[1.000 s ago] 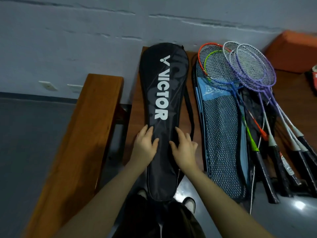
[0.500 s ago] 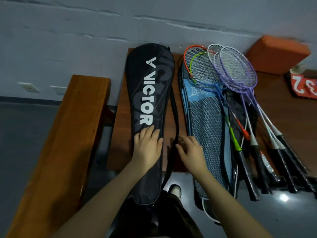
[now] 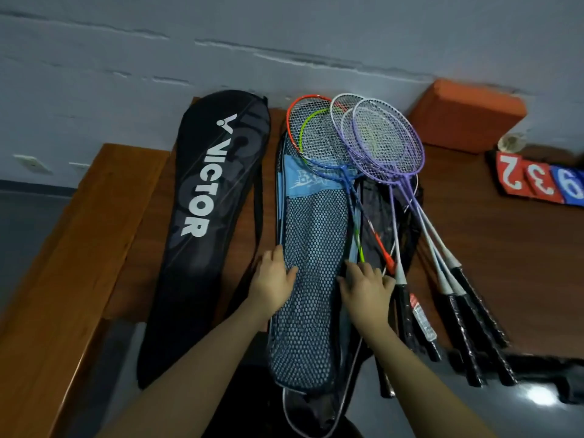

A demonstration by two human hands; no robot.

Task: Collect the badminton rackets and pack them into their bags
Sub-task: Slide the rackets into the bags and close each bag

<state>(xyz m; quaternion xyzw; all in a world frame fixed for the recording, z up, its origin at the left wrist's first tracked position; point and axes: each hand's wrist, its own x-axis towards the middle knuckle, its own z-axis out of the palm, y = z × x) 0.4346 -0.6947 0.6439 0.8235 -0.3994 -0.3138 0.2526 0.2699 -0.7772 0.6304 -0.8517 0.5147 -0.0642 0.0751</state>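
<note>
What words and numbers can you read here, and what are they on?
"VICTOR": white letters on the black racket bag.
"2", "3": white digits on the red score cards.
"9" or "6": on the blue card; cannot tell which.
Blue mesh bag logo: too blurred.
Sticker on a racket handle: too small.

- Black racket bag (image 3: 202,235) with white "VICTOR" lettering.
- Right of it, a mesh bag (image 3: 311,279): black honeycomb netting over pale blue.
- Orange-framed racket (image 3: 295,121), lime-framed racket (image 3: 308,128), purple rackets (image 3: 390,147) with white strings, black grips.
- Reddish-brown wooden counter (image 3: 505,248).
- Orange block (image 3: 464,115).
- Red and blue score cards (image 3: 537,180) with white digits.
</note>
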